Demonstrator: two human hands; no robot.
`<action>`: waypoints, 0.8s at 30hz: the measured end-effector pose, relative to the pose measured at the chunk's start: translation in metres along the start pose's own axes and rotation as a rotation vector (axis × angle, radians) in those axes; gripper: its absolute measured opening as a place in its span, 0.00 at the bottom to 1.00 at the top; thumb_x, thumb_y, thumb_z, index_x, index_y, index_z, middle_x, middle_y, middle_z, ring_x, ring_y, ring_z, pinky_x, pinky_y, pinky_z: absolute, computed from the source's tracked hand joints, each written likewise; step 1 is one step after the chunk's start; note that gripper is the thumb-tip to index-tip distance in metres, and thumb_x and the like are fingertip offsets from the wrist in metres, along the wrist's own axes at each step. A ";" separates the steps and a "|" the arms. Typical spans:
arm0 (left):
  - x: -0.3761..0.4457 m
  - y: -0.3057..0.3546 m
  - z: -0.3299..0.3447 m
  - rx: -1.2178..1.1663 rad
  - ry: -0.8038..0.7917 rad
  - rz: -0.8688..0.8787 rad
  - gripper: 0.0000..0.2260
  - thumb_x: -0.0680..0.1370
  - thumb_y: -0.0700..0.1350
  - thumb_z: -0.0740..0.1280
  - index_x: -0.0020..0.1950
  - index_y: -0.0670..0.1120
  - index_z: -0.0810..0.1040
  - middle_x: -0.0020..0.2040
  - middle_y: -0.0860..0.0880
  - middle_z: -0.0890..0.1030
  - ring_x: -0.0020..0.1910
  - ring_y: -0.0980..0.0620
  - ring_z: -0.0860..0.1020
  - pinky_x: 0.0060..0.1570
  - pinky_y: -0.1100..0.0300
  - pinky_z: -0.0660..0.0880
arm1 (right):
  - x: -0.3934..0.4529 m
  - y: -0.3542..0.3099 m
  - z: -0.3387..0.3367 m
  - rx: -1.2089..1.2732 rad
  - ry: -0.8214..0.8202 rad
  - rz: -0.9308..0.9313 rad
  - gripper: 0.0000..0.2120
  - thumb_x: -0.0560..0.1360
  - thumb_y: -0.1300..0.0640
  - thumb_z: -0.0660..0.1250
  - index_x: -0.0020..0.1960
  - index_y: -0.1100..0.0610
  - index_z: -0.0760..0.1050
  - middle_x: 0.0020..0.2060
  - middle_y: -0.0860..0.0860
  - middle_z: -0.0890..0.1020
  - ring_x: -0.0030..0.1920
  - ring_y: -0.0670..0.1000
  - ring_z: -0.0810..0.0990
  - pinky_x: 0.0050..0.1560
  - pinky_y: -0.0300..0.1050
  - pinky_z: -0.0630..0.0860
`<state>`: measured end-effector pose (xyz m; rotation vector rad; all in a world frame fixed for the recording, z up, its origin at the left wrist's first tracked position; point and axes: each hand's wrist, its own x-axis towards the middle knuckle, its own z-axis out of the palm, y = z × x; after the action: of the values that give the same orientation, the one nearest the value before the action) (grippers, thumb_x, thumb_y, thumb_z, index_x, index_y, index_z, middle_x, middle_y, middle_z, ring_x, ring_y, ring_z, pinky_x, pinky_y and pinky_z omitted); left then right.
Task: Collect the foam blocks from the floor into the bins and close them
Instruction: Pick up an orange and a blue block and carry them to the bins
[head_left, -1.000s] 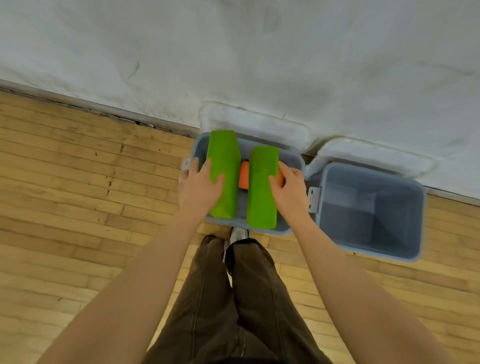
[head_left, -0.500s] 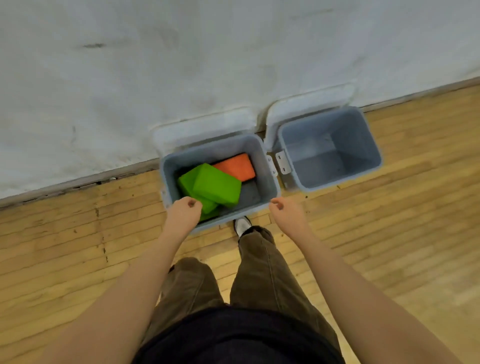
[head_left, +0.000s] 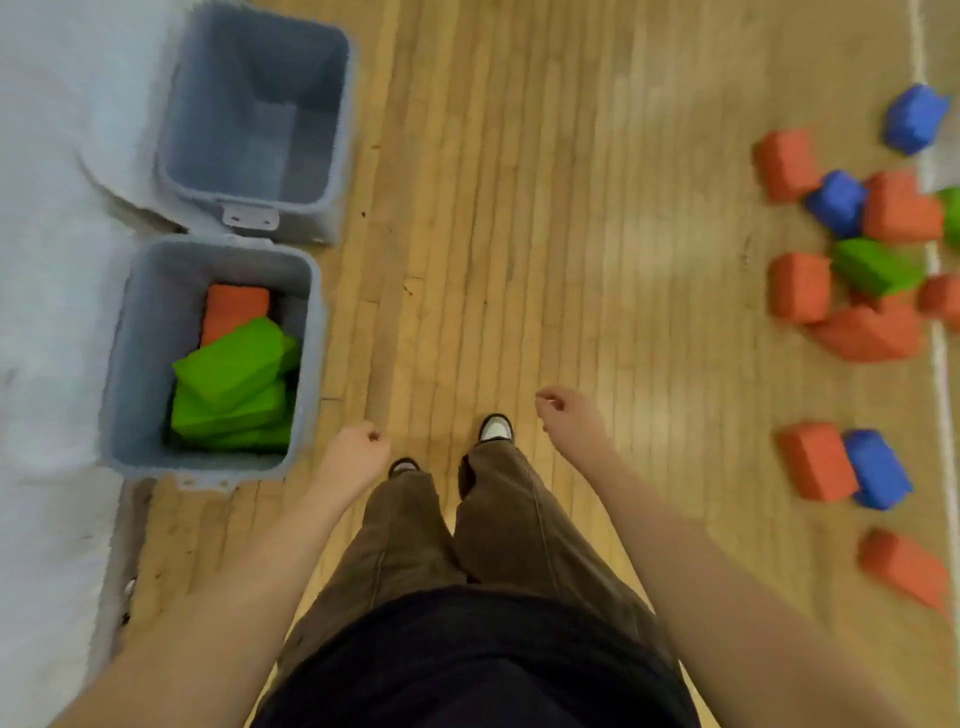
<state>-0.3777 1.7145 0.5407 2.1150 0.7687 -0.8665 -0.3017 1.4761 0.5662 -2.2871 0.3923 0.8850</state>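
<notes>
Two grey bins stand at the left against the wall. The nearer bin (head_left: 119, 364) holds green foam blocks (head_left: 228, 364) and an orange block (head_left: 234, 309). The farther bin (head_left: 337, 130) has nothing visible inside. A scatter of orange (head_left: 800, 286), blue (head_left: 836, 202) and green (head_left: 878, 265) foam blocks lies on the floor at the right. My left hand (head_left: 353, 457) hangs loosely curled and holds nothing, just right of the nearer bin. My right hand (head_left: 571, 415) is also loosely curled and holds nothing, over bare floor.
The white wall (head_left: 47, 260) runs down the left edge, with the bins' lids hidden against it. A white floor line (head_left: 943, 364) passes under the blocks at the right. My legs and shoes (head_left: 496, 428) are between my hands on the wooden floor (head_left: 519, 208).
Both hands let go of the green blocks, which now lie in the nearer bin. The view has swung away from the wall toward the blocks on the floor, and both hands have dropped.
</notes>
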 end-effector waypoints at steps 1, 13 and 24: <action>0.002 0.023 0.010 0.060 -0.043 0.054 0.12 0.79 0.44 0.58 0.37 0.43 0.71 0.35 0.47 0.73 0.40 0.46 0.73 0.33 0.58 0.63 | -0.011 0.027 -0.010 0.077 0.043 0.063 0.15 0.80 0.54 0.58 0.64 0.57 0.74 0.53 0.53 0.80 0.45 0.49 0.78 0.44 0.41 0.72; -0.035 0.316 0.267 0.720 -0.340 0.627 0.09 0.80 0.45 0.59 0.49 0.41 0.77 0.46 0.45 0.75 0.47 0.47 0.73 0.44 0.58 0.67 | -0.080 0.299 -0.112 0.782 0.433 0.601 0.14 0.79 0.58 0.58 0.60 0.59 0.77 0.44 0.53 0.80 0.39 0.49 0.76 0.36 0.40 0.71; -0.062 0.465 0.415 0.701 -0.333 0.600 0.10 0.81 0.44 0.58 0.41 0.47 0.73 0.36 0.48 0.75 0.33 0.53 0.71 0.30 0.62 0.66 | -0.052 0.436 -0.315 0.841 0.550 0.550 0.14 0.80 0.55 0.56 0.62 0.57 0.74 0.47 0.52 0.80 0.46 0.52 0.79 0.46 0.46 0.77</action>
<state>-0.2161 1.1097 0.5512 2.4678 -0.4051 -1.1977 -0.3938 0.9436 0.5778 -1.5847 1.3854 0.1973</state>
